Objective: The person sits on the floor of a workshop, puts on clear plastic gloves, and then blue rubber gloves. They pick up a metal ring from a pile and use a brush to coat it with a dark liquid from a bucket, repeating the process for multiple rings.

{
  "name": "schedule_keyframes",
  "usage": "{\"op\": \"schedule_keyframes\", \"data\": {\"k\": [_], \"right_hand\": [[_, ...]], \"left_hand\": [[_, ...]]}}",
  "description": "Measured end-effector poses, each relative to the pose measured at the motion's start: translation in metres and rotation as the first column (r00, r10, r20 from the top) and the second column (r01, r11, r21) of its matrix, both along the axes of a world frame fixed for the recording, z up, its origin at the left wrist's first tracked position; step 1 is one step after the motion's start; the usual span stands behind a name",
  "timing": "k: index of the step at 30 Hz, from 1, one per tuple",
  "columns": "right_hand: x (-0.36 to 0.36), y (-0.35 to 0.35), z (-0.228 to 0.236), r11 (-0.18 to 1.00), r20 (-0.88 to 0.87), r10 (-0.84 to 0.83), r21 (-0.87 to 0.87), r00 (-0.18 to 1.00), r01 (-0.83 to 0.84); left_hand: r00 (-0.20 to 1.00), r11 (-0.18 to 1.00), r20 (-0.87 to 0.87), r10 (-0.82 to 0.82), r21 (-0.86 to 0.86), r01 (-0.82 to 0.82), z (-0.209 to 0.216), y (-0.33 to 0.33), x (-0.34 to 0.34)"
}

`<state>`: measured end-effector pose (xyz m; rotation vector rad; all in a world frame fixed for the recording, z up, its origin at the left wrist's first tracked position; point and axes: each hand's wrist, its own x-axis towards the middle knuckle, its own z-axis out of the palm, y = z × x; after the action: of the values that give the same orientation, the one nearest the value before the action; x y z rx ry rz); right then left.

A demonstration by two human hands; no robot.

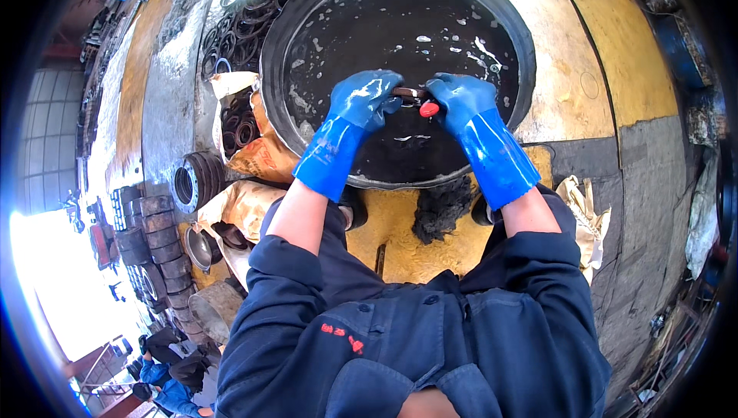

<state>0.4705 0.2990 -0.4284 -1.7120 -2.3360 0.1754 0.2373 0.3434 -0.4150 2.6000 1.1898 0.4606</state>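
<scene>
Over a round black tub (pixel 524 41) of dark liquid with patches of foam, both my hands wear wet blue rubber gloves. My left hand (pixel 363 101) is closed on one end of a dark brown, narrow piece (pixel 407 93), perhaps a ring seen edge-on. From the other side my right hand (pixel 467 97) closes on the same piece. A red rounded end (pixel 429 109) sticks out beside my right fingers, like the handle end of a small tool. The rest of it is hidden by the glove.
Many dark rings (pixel 244 29) lie heaped left of the tub. Torn paper sacks (pixel 265 158) hold more rings. Stacked dark cylinders (pixel 163 241) stand farther left. Black sludge (pixel 442 210) lies on the yellow floor between my feet. Another person (pixel 165 391) is at lower left.
</scene>
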Motion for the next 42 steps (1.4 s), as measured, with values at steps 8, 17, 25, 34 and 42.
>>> {"op": "schedule_keyframes", "data": {"k": [8, 17, 25, 34, 42], "right_hand": [[0.020, 0.009, 0.005, 0.714, 0.004, -0.585, -0.474, 0.811, 0.516], [0.004, 0.003, 0.018, 0.936, -0.586, 0.171, 0.348, 0.792, 0.055], [-0.013, -0.006, -0.006, 0.798, -0.771, -0.578, -0.603, 0.266, -0.012], [-0.037, -0.007, -0.009, 0.568, -0.465, -0.808, -0.779, -0.362, -0.266], [-0.032, -0.012, 0.011, 0.807, -0.383, -0.505, -0.528, 0.774, 0.265]], "left_hand": [[0.756, 0.744, 0.380, 0.533, -0.635, -0.206, 0.010, -0.015, -0.019], [0.558, 0.640, 0.522, 0.645, -0.768, -0.021, 0.014, -0.009, -0.014], [0.519, 0.633, 0.530, 0.671, -0.773, -0.029, 0.003, -0.015, -0.013], [0.573, 0.610, 0.473, 0.669, -0.790, -0.060, -0.010, -0.028, -0.012], [0.593, 0.600, 0.456, 0.664, -0.798, -0.057, -0.013, -0.028, -0.009]]}}
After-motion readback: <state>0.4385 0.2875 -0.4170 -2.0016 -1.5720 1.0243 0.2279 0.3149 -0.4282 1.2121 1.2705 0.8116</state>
